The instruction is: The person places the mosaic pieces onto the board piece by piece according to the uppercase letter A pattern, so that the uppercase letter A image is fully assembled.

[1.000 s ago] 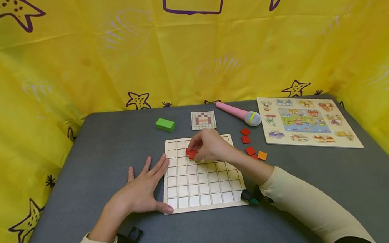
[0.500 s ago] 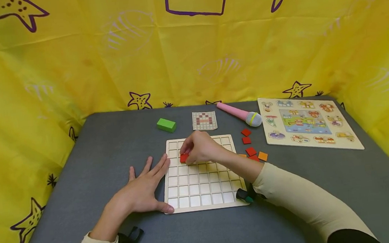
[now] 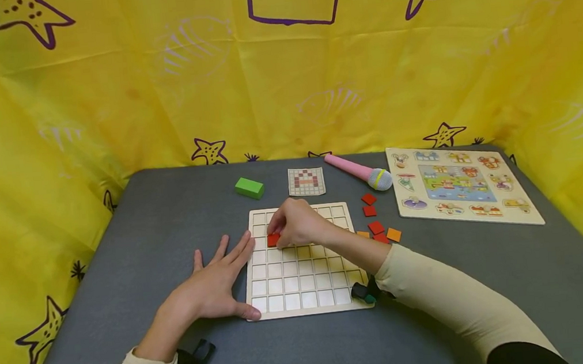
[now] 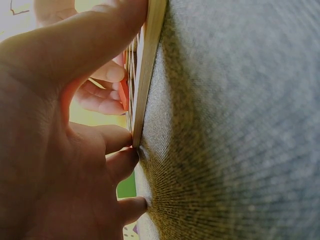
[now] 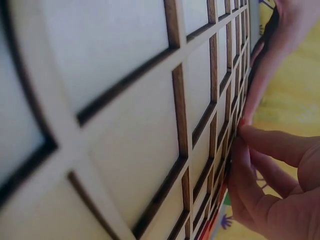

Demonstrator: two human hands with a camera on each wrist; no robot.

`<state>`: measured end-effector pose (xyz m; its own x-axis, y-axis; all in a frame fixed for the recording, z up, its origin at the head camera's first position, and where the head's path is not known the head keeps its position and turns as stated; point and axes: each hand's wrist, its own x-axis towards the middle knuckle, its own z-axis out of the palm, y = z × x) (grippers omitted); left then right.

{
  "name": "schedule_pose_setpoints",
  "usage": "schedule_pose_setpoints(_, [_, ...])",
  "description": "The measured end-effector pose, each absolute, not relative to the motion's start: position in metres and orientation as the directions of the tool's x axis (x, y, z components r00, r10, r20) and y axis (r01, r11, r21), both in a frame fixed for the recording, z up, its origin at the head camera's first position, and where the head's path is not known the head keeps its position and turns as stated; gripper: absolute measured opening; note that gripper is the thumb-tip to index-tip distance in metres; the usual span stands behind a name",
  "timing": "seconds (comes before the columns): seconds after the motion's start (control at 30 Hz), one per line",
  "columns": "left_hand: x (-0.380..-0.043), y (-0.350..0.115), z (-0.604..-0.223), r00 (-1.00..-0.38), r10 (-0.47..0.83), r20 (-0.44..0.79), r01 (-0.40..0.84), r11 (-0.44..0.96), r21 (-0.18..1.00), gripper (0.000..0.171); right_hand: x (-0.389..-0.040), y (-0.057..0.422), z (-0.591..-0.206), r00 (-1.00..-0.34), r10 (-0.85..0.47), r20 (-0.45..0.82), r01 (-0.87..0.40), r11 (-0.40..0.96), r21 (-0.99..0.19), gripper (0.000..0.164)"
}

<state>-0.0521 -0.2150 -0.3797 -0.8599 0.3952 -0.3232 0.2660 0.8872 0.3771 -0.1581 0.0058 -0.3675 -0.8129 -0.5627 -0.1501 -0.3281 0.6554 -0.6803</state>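
A pale wooden grid board (image 3: 308, 283) lies flat on the grey table. My left hand (image 3: 209, 287) is spread along its left side, thumb at the near left corner and fingertips at the left edge. In the left wrist view those fingers touch the table beside the board's edge (image 4: 150, 65). Over the upper left cells, my right hand (image 3: 300, 224) pinches a red square tile (image 3: 273, 240) between thumb and fingers. Whether the tile sits inside a cell is hard to tell. The right hand and forearm hide part of the upper grid; red shows at the grid's far end in the right wrist view.
Loose red tiles (image 3: 376, 228) and orange tiles (image 3: 393, 234) lie right of the board. Behind it are a patterned grid card (image 3: 306, 181), a green block (image 3: 249, 188) and a pink toy microphone (image 3: 355, 169). A picture puzzle board (image 3: 464, 187) lies at the back right.
My right hand has moved a little left and toward me across the grid with the red tile pinched. My left hand has stayed at the board's left edge.
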Motion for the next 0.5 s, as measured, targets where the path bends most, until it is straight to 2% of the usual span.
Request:
schedule_pose_setpoints(0.2, [-0.0518, -0.2158, -0.3801, -0.862, 0.389, -0.325, 0.258, 0.888, 0.381, 0.139, -0.1579, 0.0041, -0.368, -0.811, -0.566, -0.149, -0.35, 0.672, -0.652, 0.026])
schedule_pose_setpoints(0.5, [-0.0517, -0.2151, -0.3793, -0.861, 0.382, -0.336, 0.247, 0.891, 0.381, 0.139, -0.1579, 0.0059, -0.3693, -0.812, -0.563, -0.156, -0.327, 0.659, -0.677, 0.027])
